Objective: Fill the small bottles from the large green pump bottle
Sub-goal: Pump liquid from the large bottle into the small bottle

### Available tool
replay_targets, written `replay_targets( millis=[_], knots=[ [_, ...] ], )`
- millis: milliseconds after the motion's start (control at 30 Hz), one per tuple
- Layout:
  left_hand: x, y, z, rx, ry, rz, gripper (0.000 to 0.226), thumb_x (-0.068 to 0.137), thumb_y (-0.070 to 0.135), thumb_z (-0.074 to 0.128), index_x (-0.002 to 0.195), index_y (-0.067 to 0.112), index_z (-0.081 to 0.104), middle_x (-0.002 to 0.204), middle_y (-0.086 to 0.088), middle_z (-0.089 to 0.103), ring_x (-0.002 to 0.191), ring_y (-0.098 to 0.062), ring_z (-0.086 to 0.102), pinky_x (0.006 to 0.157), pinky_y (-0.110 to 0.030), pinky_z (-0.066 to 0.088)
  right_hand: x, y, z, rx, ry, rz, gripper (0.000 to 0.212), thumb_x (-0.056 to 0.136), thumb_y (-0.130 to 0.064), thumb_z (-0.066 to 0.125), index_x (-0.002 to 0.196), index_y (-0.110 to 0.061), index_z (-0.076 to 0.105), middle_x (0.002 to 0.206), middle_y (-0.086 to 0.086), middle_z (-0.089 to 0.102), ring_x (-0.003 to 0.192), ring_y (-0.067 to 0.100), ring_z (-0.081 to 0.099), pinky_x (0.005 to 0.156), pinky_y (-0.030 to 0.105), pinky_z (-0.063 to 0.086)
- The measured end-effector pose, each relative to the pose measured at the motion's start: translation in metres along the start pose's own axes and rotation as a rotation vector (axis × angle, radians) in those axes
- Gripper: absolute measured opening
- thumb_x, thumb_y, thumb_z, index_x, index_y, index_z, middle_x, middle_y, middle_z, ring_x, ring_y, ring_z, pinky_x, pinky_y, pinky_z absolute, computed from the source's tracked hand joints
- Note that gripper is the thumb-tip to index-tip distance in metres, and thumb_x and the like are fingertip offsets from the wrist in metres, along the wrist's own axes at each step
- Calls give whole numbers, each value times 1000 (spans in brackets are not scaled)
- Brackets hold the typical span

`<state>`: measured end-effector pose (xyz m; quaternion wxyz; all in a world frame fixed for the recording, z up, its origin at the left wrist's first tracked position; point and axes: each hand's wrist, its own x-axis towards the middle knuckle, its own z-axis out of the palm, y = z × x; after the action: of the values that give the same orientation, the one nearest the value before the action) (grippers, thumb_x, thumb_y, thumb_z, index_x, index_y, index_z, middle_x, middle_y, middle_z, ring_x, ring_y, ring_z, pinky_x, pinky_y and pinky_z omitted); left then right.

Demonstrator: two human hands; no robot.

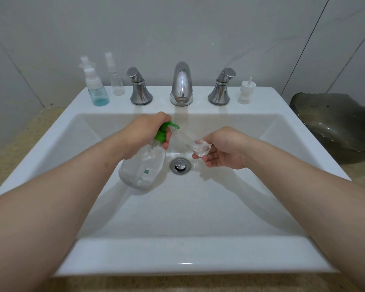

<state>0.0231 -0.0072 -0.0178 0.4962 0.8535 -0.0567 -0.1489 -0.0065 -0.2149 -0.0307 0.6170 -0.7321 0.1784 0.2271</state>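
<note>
Over the white sink basin (230, 197) my left hand (148, 133) grips the neck and green pump head of the large clear pump bottle (142, 167), which is tilted. Its green spout points right, into the mouth of a small clear bottle (190, 142) lying almost level. My right hand (221, 148) holds that small bottle by its base. On the sink's back ledge at the left stand a small bottle with blue liquid (97, 89), another small bottle behind it (85, 62) and a clear spray bottle (115, 76). A loose white pump cap (246, 91) stands at the right.
A chrome faucet (181, 85) with two handles (138, 87) (221, 87) rises at the back. The drain (180, 165) lies under my hands. A dark glass dish (337, 125) sits on the speckled counter at right. Tiled wall behind.
</note>
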Motion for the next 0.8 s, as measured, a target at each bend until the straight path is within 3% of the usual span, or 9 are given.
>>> replay_targets(
  millis=[100,200,433,633,800],
  knots=[
    [0,0,0,-11,4,-1,48,101,36,41,67,9,61,67,-14,68,77,-27,57,80,-37,40,-1,0,0,-1,3,-2,22,103,-9,50,107,0,70,93,20,72,56,19,52,61,30,51],
    [0,0,0,-31,3,3,46,101,33,42,66,9,60,67,-15,66,75,-28,58,82,-37,41,-1,0,1,-1,7,-3,23,103,-7,47,100,-3,69,92,20,72,56,19,52,60,30,51],
    [-2,1,1,-82,11,7,43,101,27,42,66,8,59,64,-15,64,74,-30,60,75,-37,42,0,0,0,-6,9,1,22,103,-8,49,98,-4,70,90,19,73,56,19,53,61,30,51],
    [-4,2,1,-63,-5,23,61,104,52,40,68,8,61,64,-14,64,72,-27,60,75,-34,40,2,1,1,-9,6,3,22,104,-10,50,100,-3,70,92,19,73,56,18,53,61,30,51],
    [-3,1,1,-64,-3,-1,60,103,51,42,66,8,62,63,-14,64,75,-29,60,81,-36,42,1,1,0,-2,9,4,21,103,-11,52,101,-2,70,92,19,74,56,19,52,60,30,50]
  ],
)
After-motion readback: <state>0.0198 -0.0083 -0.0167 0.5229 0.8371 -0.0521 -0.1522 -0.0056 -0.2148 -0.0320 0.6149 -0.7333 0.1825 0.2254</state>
